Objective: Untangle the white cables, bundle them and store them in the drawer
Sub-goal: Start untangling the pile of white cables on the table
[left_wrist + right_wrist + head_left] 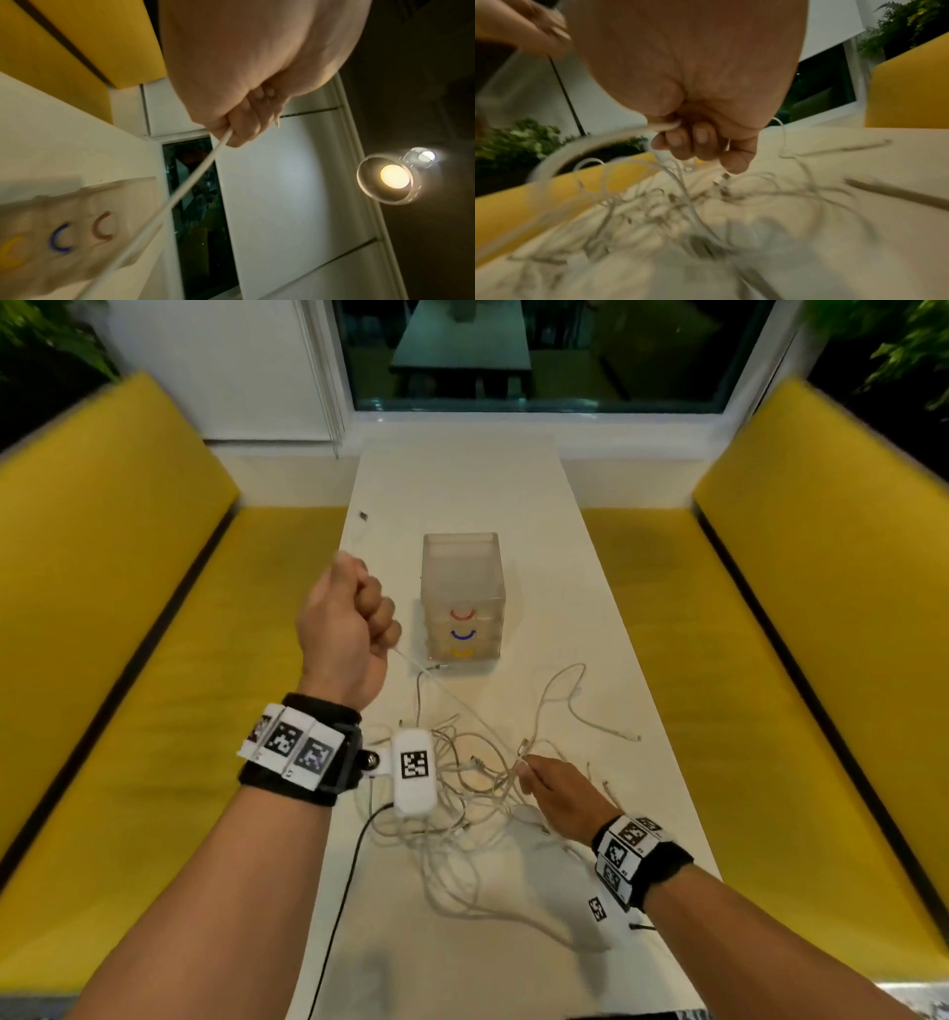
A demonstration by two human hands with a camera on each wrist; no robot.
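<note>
Two hands were at work on the untangling step. The left hand [349,629], a raised fist at centre left of the head view, was clenched round one cable [195,176] drawn taut in a straight line down towards the tangle [462,793]. The right hand [562,796], low at centre right, had its fingers [695,142] curled round several strands at the heap's edge. The tangle lay on the bench [590,588] at lower centre: thin, round, limp white cords in loose overlapping loops, with small plugs at the free ends. The drawer unit [460,598], a frosted translucent plastic box with red, blue and yellow curved handles, stood shut just above the heap. Bundling and storing had not begun. Next, I judged, the taut cable needed drawing clear while the right hand pinned the rest.
</note>
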